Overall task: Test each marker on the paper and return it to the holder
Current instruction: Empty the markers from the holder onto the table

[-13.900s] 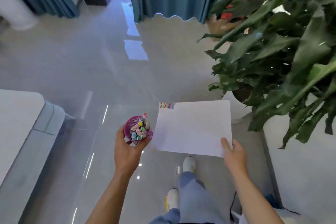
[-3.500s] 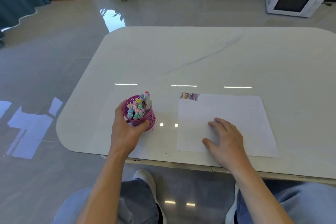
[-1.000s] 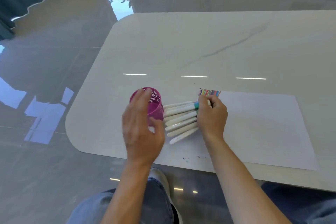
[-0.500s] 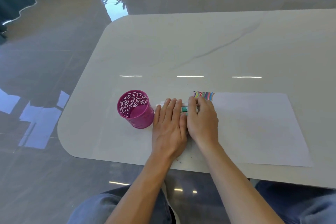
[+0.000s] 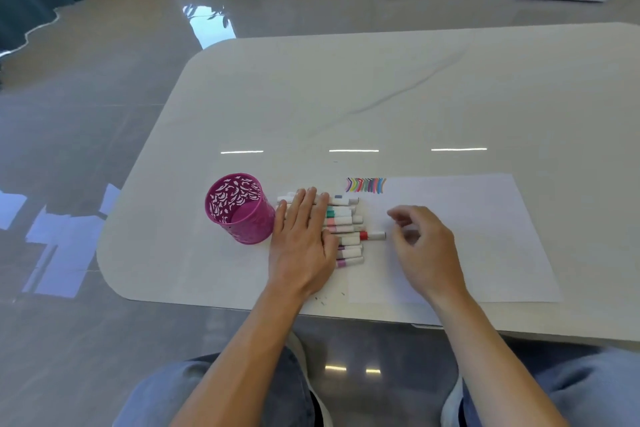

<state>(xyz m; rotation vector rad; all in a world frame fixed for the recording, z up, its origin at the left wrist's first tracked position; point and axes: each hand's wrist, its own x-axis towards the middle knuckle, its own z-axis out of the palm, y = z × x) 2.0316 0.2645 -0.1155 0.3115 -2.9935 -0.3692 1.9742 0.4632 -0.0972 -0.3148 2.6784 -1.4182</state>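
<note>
- Table [image 5: 381,87] is seen from the head view; much bare top lies beyond the paper [image 5: 467,236], whose near edge lies close to the table's front edge.
- Holder [image 5: 239,208] now stands upright and emptied; markers [image 5: 341,230] lie spread in a row beside it, so testing can begin.
- Left hand [image 5: 301,246] is pressed flat, fingers spread, on the markers.
- Right hand [image 5: 424,246] is lifted off, loosely curled, nothing pinched.

The left hand [image 5: 304,239] is laid flat, palm down, with its fingers [image 5: 306,206] stretched out straight and close together. The right hand [image 5: 424,246] is held just beside it, loosely curled, with thumb and fingertips bent inward and nothing held. Both bare forearms are reached forward.
</note>
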